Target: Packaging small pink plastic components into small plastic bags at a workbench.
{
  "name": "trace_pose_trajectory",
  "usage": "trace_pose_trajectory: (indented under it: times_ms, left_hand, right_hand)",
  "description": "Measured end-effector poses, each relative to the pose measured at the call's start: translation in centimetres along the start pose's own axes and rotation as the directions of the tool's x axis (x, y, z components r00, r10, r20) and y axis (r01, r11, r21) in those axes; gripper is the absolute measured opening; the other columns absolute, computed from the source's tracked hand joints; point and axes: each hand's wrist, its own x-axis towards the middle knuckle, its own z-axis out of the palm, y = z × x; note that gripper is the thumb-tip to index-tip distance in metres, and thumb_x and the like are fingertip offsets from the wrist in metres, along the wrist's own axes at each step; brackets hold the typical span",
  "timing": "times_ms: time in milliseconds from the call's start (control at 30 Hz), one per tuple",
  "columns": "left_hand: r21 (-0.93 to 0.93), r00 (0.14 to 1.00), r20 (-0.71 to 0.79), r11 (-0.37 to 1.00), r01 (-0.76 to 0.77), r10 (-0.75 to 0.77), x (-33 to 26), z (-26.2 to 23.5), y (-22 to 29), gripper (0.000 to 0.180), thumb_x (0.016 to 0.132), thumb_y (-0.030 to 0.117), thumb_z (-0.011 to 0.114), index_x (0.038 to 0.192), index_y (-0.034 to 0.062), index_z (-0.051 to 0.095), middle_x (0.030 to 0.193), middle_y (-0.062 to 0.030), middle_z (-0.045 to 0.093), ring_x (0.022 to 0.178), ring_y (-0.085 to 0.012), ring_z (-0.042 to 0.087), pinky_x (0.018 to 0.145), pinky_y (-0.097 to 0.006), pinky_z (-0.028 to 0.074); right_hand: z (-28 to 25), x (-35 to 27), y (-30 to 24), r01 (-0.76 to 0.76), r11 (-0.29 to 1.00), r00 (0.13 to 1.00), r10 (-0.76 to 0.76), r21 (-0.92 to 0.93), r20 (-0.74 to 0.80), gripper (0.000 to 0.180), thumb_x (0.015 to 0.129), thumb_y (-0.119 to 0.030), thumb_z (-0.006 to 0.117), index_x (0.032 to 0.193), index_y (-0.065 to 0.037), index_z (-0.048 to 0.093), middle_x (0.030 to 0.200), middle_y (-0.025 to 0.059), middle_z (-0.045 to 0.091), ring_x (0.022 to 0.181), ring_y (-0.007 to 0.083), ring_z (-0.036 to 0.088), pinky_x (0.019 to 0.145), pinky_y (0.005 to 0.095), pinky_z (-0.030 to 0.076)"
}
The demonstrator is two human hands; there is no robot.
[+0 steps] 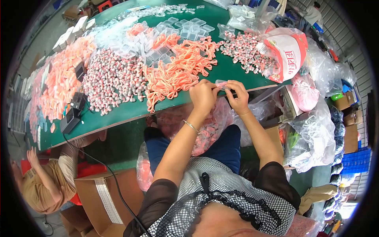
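Over the near edge of the green table [221, 59], my left hand [203, 96] and my right hand [238, 97] meet at a small transparent plastic case [221, 83] with something pink in it. Fingers of both hands pinch it, one hand at each side. Just left of my left hand lies a heap of orange-pink looped cords [173, 69]. Beyond my right hand is a pile of small grey-and-pink pieces [248, 53]. More transparent cases [193, 29] are heaped farther back. Whatever the fingertips cover on the held case is hidden.
A larger grey-and-pink heap [112, 81] and orange-pink pieces [71, 65] spread leftward. A black box [72, 120] trails a cable. A red-and-white bag [290, 53] stands at right. Below are a bag of pink pieces [209, 130] and a cardboard box [108, 197]. Another person [49, 181] sits left.
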Motion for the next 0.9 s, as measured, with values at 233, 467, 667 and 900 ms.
trace_pose_trajectory:
  times_ms: [233, 467, 667, 900]
  left_hand:
    - [0.031, 0.984, 0.128, 0.992, 0.123, -0.126, 0.8, -0.9, 0.7, 0.020, 0.074, 0.028, 0.079, 0.080, 0.0087, 0.076, 0.083, -0.0073, 0.068, 0.074, -0.0276, 0.067, 0.067, -0.040, 0.051]
    - [-0.098, 0.975, 0.221, 0.995, 0.006, 0.016, 1.5, -1.3, -1.2, 0.018, 0.073, 0.022, 0.077, 0.084, 0.0076, 0.074, 0.084, -0.0083, 0.067, 0.079, -0.0294, 0.067, 0.070, -0.041, 0.052]
    - [-0.130, 0.946, 0.150, 0.955, -0.268, 0.286, 1.0, -1.2, -1.2, 0.026, 0.081, 0.014, 0.069, 0.107, 0.0095, 0.069, 0.100, -0.0081, 0.069, 0.083, -0.0310, 0.067, 0.073, -0.041, 0.052]
    - [-0.192, 0.925, 0.169, 0.932, -0.308, 0.340, 0.9, -2.0, -1.7, 0.028, 0.080, 0.012, 0.070, 0.106, 0.0060, 0.068, 0.107, -0.0110, 0.067, 0.084, -0.0323, 0.067, 0.075, -0.042, 0.052]
  right_hand:
    - [-0.3, 0.0, 0.1, 0.013, 1.000, 1.000, -0.013, -0.015, 0.018, 0.022, 0.076, 0.002, 0.073, 0.097, -0.003, 0.067, 0.101, 0.0138, 0.068, 0.097, 0.0300, 0.065, 0.085, 0.0366, 0.053]
    - [-0.3, -0.1, 0.6, 0.048, 0.999, 0.997, -0.047, -0.014, 0.065, 0.021, 0.076, 0.000, 0.074, 0.095, -0.003, 0.067, 0.103, 0.0131, 0.067, 0.099, 0.0307, 0.065, 0.087, 0.0377, 0.052]
    - [-0.7, 0.0, 0.1, 0.071, 0.997, 0.993, -0.067, -0.038, 0.098, 0.025, 0.075, 0.000, 0.074, 0.099, -0.003, 0.066, 0.106, 0.0135, 0.066, 0.100, 0.0309, 0.064, 0.086, 0.0374, 0.053]
    - [-1.1, 0.8, -1.1, -0.030, 0.998, 0.991, 0.023, 0.047, 0.135, 0.026, 0.076, 0.001, 0.072, 0.101, -0.004, 0.065, 0.103, 0.0121, 0.065, 0.097, 0.0288, 0.063, 0.083, 0.0365, 0.052]
